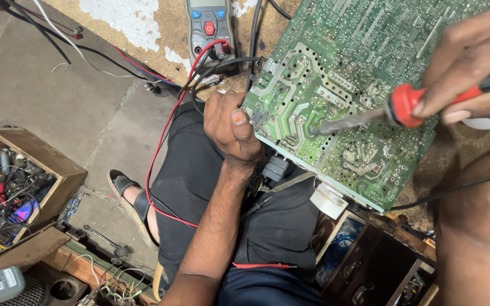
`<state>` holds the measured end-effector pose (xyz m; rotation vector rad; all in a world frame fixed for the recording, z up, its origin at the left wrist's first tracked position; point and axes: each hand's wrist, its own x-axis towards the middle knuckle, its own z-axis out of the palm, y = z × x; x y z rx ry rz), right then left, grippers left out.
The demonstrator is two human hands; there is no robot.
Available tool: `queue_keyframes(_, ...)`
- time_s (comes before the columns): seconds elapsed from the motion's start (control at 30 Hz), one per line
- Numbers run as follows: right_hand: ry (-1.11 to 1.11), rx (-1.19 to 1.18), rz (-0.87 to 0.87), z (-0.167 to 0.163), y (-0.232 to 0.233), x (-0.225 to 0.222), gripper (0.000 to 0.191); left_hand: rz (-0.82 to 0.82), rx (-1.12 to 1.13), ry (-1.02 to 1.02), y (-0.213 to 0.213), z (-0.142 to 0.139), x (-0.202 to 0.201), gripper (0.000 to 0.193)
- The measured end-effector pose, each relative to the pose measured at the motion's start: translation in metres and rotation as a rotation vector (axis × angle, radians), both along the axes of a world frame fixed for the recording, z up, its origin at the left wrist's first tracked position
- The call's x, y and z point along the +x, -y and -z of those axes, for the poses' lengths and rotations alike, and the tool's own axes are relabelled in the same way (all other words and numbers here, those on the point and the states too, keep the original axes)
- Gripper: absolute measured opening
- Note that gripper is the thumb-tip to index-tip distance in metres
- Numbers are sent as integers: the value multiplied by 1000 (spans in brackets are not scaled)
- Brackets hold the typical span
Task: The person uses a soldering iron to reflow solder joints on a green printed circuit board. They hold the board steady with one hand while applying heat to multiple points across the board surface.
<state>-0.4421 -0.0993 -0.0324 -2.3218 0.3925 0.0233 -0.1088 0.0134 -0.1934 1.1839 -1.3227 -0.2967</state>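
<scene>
The left hand (231, 127) rises on a bare forearm from the bottom edge, fingers curled shut on the near-left edge of the board (336, 96), thumbnail facing up. The right hand (472, 62) reaches in from the right over the board, fingers pinched round the iron (404, 105), tip down on it.

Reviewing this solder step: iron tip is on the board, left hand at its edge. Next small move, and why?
Probably keep the soldering iron tip pressed on that joint. The right hand has the tip touching the green circuit board near its lower middle, and the left hand grips the board's left edge, so it looks steadied. No solder wire is visible.
</scene>
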Motion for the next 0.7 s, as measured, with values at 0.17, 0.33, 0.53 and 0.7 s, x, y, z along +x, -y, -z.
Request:
queue_keyframes(0.17, -30, 48, -16, 2, 8, 3, 29, 6, 1, 5, 1, 0, 3, 62)
queue_keyframes(0.33, -9, -7, 38, 14, 7, -16, 30, 18, -21, 1, 2, 0, 6, 65)
queue_keyframes(0.53, -64, -17, 143, 24, 2, -39, 32, 18, -19, 6, 5, -2, 6, 67)
queue_keyframes(0.7, -26, 9, 121, 22, 6, -33, 34, 15, -9, 13, 5, -6, 4, 67)
